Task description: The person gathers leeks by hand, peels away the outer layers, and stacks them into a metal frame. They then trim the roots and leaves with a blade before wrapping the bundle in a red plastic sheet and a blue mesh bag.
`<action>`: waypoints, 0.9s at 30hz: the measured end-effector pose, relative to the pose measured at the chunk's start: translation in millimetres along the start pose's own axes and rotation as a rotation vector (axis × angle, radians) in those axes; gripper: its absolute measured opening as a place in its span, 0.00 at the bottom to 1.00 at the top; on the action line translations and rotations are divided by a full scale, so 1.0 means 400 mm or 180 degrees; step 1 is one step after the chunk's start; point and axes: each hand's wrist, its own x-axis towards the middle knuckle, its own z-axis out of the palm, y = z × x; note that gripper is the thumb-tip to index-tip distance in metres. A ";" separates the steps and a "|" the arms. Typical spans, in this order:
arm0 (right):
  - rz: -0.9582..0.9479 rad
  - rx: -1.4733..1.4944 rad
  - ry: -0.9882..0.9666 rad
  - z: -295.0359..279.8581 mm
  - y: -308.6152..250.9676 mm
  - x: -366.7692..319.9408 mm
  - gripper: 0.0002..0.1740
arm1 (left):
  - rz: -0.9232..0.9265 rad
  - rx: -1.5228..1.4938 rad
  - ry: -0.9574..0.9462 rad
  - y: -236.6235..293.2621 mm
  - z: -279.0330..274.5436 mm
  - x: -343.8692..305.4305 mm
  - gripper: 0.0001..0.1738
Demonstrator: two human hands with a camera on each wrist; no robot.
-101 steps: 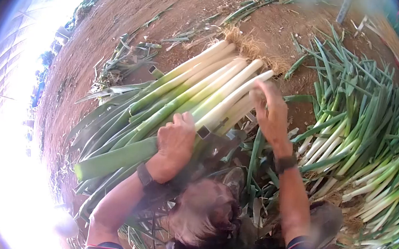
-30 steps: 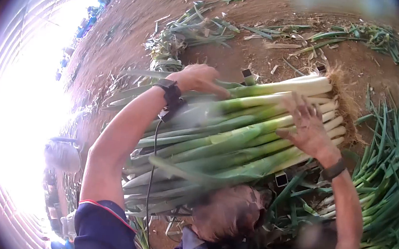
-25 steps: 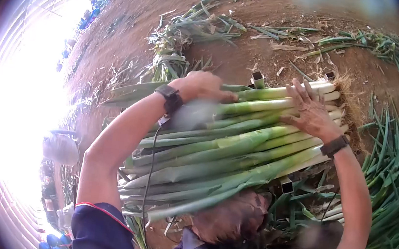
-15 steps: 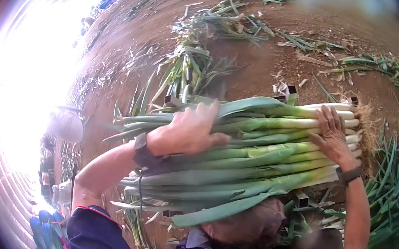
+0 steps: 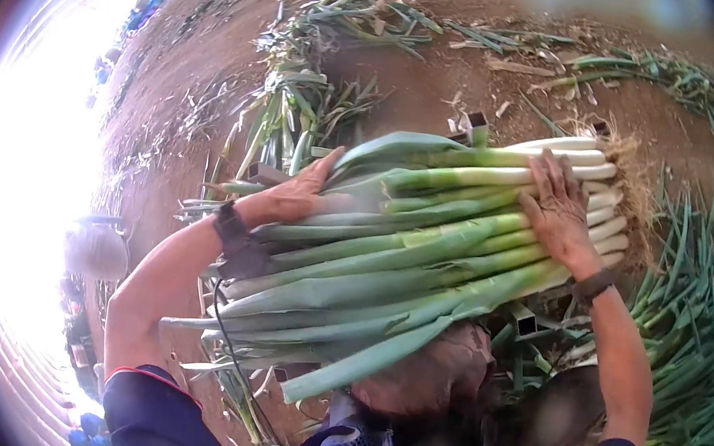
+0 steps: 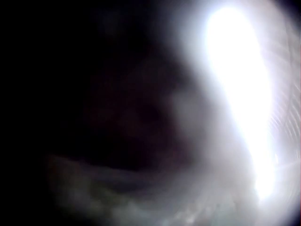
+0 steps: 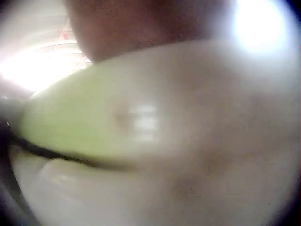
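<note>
A wide layer of leeks (image 5: 421, 275) lies side by side in the head view, green leaves to the left, white shafts and brown roots (image 5: 636, 178) to the right. My right hand (image 5: 562, 217) rests flat across the pale shafts, fingers spread. At the leafy end, my left hand (image 5: 297, 198) touches the upper leaves with its fingers extended; part of it is hidden among them. Close up in the right wrist view, a green-to-white leek shaft (image 7: 80, 117) fills the picture below the skin of the hand (image 7: 146, 23). The left wrist view is dark and blurred.
Square metal tube ends (image 5: 477, 129) stick out around the leeks. A large heap of leeks (image 5: 686, 319) lies on the right. Trimmed leaves (image 5: 296, 95) litter the brown soil (image 5: 439, 101) beyond. A cable (image 5: 228, 336) hangs from the left wrist.
My left hand has moved from the far edge of the leeks leftward along the leaves, its fingers now extended. The right hand stays spread on the shafts. Earlier, both hands were handling single leeks.
</note>
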 end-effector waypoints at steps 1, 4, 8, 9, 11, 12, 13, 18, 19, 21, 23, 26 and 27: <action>0.0010 0.0054 0.0008 0.004 0.000 -0.001 0.37 | -0.0070 0.0068 -0.0014 -0.004 -0.006 -0.003 0.62; 0.0087 -0.0008 -0.0036 -0.017 -0.014 -0.007 0.36 | -0.0122 0.0684 0.0041 0.032 -0.029 -0.025 0.51; -0.0107 0.0025 0.0187 0.005 0.001 -0.001 0.36 | -0.0498 0.1224 0.0236 0.084 0.016 -0.125 0.48; -0.0121 0.0080 0.0172 0.004 0.003 -0.005 0.36 | -0.0665 0.0725 0.0231 0.061 0.028 -0.141 0.48; -0.0073 -0.0010 0.0146 -0.003 -0.002 -0.003 0.35 | -0.0516 0.0485 0.0313 -0.014 0.051 -0.131 0.48; -0.0103 0.0005 0.0154 -0.005 0.000 0.004 0.35 | -0.0310 0.0234 0.0372 -0.055 0.072 -0.121 0.47; -0.0136 0.0028 0.0159 -0.006 -0.004 -0.002 0.35 | -0.0197 -0.0173 0.0311 -0.096 0.067 -0.091 0.47; -0.0179 -0.0098 0.0285 0.006 0.002 -0.001 0.35 | -0.0477 -0.0108 0.0146 -0.071 0.040 -0.023 0.46; -0.0133 -0.0127 0.0250 0.004 0.000 -0.005 0.35 | -0.0677 0.0681 -0.0039 -0.057 0.019 -0.029 0.46; -0.0089 -0.0122 0.0198 -0.004 0.001 -0.005 0.35 | -0.1029 0.1894 -0.0132 0.073 -0.022 -0.052 0.43; -0.0060 -0.0104 0.0115 -0.004 -0.008 0.000 0.35 | -0.1240 0.2768 -0.0510 0.176 -0.044 -0.016 0.38; 0.0048 -0.0117 -0.0046 -0.011 0.002 -0.004 0.36 | -0.0900 0.4052 -0.0720 0.288 -0.097 0.040 0.30; 0.0014 -0.0086 0.0028 -0.004 0.004 -0.005 0.36 | -0.0630 0.4246 -0.0735 0.344 -0.126 0.070 0.27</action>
